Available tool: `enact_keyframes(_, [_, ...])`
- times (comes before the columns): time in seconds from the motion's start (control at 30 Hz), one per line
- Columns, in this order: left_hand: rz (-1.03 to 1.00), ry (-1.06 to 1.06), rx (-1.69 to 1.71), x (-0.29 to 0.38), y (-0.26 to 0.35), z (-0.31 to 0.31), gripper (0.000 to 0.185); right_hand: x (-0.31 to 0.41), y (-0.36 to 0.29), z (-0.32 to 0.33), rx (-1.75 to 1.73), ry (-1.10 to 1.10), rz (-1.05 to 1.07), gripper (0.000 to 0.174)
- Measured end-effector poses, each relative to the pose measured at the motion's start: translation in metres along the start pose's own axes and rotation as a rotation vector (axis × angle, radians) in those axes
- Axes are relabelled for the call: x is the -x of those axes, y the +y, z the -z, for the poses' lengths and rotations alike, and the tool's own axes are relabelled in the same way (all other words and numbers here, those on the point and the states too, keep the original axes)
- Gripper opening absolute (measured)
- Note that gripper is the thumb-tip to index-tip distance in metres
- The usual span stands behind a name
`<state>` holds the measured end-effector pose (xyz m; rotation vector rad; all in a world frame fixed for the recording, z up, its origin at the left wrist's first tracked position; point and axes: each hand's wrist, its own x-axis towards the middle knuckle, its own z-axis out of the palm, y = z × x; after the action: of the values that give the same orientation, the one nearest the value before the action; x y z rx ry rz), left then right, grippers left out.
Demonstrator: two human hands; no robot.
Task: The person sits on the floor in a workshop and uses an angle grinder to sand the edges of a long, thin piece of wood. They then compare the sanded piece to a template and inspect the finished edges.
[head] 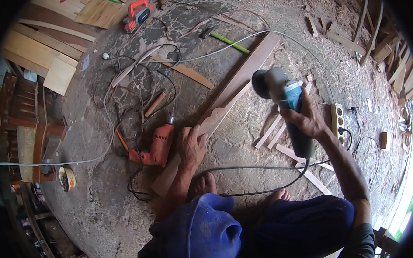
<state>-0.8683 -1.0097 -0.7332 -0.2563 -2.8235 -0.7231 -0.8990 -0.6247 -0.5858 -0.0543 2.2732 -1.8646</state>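
Note:
My right hand [305,115] is wrapped around the teal and black body of an angle grinder [291,93]. The grinder is raised above the floor, its round dark disc [260,84] facing left toward the far end of a narrow scallop-edged wooden piece [217,117]. That piece lies along a long wooden plank [248,62] set diagonally on the floor. With my left hand [192,145] I grip the near end of the scalloped piece, fingers over its edge. A red power drill [162,141] rests on the floor just left of this hand. The grinder's cord trails past my feet.
Tangled cables [151,76], a hammer with a green handle [229,43] and a red electric planer [138,17] lie farther out. To the right are a power strip [337,117] and thin wooden strips [273,129]. Boards [41,46] and a small tub [67,179] lie leftward.

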Motion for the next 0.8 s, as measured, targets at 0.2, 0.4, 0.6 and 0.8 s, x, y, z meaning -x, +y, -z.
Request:
enact_keyframes(0.2, [0.062, 0.087, 0.099, 0.005, -0.001, -0.014, 0.039, -0.02, 0.011, -0.036, 0.375, -0.06, -0.042, 0.098])
enact_keyframes(0.4, [0.011, 0.082, 0.109, 0.006, -0.015, -0.007, 0.038, -0.03, 0.014, -0.057, 0.536, -0.151, -0.128, 0.101])
enact_keyframes(0.6, [0.058, 0.093, 0.167, 0.016, -0.013, -0.005, 0.037, -0.03, 0.016, -0.079, 0.541, -0.24, -0.107, 0.098])
enact_keyframes(0.8, [0.049, 0.098, 0.142, 0.017, -0.012, -0.005, 0.036, -0.032, 0.024, -0.104, 0.615, -0.306, -0.063, 0.103])
